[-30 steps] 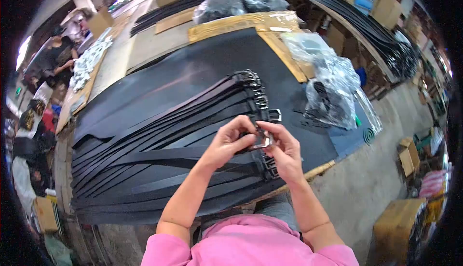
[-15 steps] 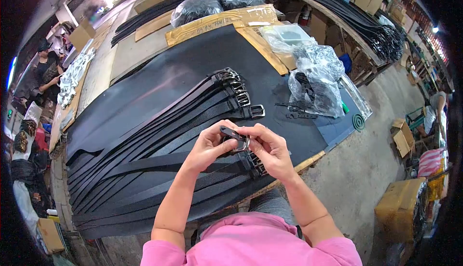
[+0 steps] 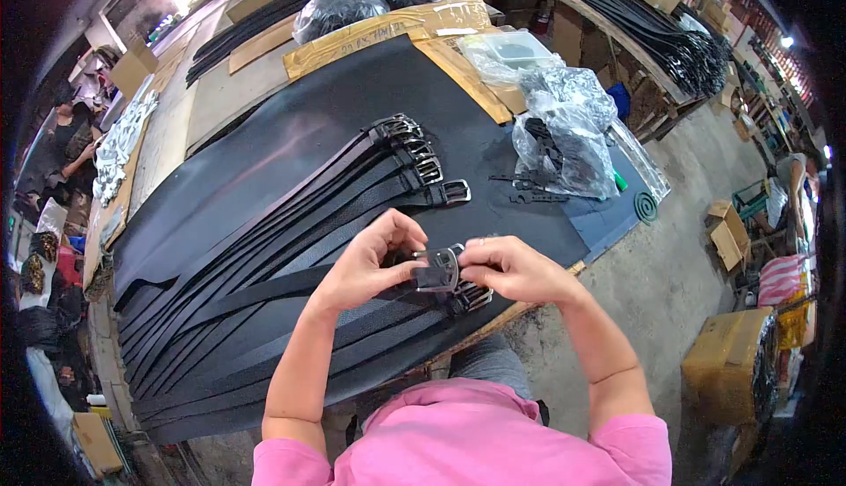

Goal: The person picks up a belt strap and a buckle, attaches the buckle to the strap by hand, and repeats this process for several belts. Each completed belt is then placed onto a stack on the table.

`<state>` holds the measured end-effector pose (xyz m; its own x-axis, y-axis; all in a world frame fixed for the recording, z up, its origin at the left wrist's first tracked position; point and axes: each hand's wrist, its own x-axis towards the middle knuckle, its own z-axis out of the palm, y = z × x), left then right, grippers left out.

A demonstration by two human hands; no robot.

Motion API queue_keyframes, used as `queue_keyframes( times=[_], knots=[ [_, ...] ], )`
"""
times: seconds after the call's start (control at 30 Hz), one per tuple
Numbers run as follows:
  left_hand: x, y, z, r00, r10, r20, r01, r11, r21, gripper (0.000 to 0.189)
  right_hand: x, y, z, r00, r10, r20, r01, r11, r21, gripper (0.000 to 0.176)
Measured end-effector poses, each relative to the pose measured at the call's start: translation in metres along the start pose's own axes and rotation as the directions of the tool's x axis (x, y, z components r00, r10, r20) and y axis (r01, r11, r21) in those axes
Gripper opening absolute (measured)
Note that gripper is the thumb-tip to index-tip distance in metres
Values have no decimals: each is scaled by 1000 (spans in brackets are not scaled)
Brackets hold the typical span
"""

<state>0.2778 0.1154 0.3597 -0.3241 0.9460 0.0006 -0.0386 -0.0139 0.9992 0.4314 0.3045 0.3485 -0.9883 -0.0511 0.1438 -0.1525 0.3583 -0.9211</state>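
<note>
Between my hands is a black belt whose silver buckle [image 3: 448,267] faces up. My left hand [image 3: 374,261] pinches the belt's end just left of the buckle. My right hand [image 3: 513,269] has its fingers closed at the buckle's right edge; any small piece inside them is hidden. Beyond my hands a row of black belts [image 3: 291,195] lies fanned out, their buckles [image 3: 414,147] gathered at the far right end. More belts [image 3: 370,336] with buckles lie beneath and nearer to me.
A black sheet [image 3: 352,89] covers the table. To the right lie clear plastic bags [image 3: 573,125], small black strips [image 3: 529,191] and a green coil [image 3: 646,207]. Cardboard [image 3: 388,32] and filled bags [image 3: 339,12] stand at the back. At far left is another person [image 3: 75,142].
The buckle has turned from edge-on to face up between my hands. My right hand has shifted to the buckle's right side, and its forearm has swung outward. The view has shifted slightly.
</note>
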Motion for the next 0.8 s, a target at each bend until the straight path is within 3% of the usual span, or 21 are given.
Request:
queue_keyframes(
  times=[0.03, 0.07, 0.17, 0.27, 0.37, 0.4, 0.53, 0.63, 0.67, 0.73, 0.8],
  knots=[
    [1, 0, 0, 999, -37, 34, 36, 998, 47, 28, 0, 4, -4, 994, -54, 94, 60, 996, -61, 14],
    [2, -2, 1, 998, -27, 65, 22, 997, 68, 30, -1, -13, -10, 965, 185, 186, -194, 980, 37, 10],
    [9, 5, 4, 983, -124, 138, 124, 992, 12, 32, -1, -10, -14, 911, 286, 297, -365, 894, 259, 19],
    [15, 2, -2, 952, -204, 229, 220, 975, -45, 35, -4, -3, -17, 905, 260, 336, -371, 868, 328, 24],
    [21, -4, -8, 903, -146, 404, 159, 987, 0, 34, -6, 2, -15, 919, 180, 351, -309, 883, 355, 26],
    [22, -4, -5, 905, -148, 399, 145, 989, 39, 32, -8, 3, -14, 924, 150, 353, -282, 890, 359, 26],
    [25, -10, 12, 911, -164, 378, 139, 986, 92, 27, -13, 1, -12, 928, 189, 322, -284, 918, 278, 26],
    [23, -11, 24, 841, -343, 420, 335, 937, 95, 29, -19, 1, -12, 885, 288, 366, -359, 922, 143, 27],
    [23, -18, 26, 826, -351, 441, 301, 936, 180, 28, -20, -2, -11, 863, 298, 408, -371, 922, 111, 28],
    [20, -25, 37, 773, -397, 494, 359, 917, 175, 26, -24, -8, -10, 834, 273, 479, -335, 941, 47, 31],
    [19, -25, 42, 753, -435, 493, 386, 900, 204, 25, -27, -8, -12, 773, 347, 530, -419, 908, 17, 37]
  ],
)
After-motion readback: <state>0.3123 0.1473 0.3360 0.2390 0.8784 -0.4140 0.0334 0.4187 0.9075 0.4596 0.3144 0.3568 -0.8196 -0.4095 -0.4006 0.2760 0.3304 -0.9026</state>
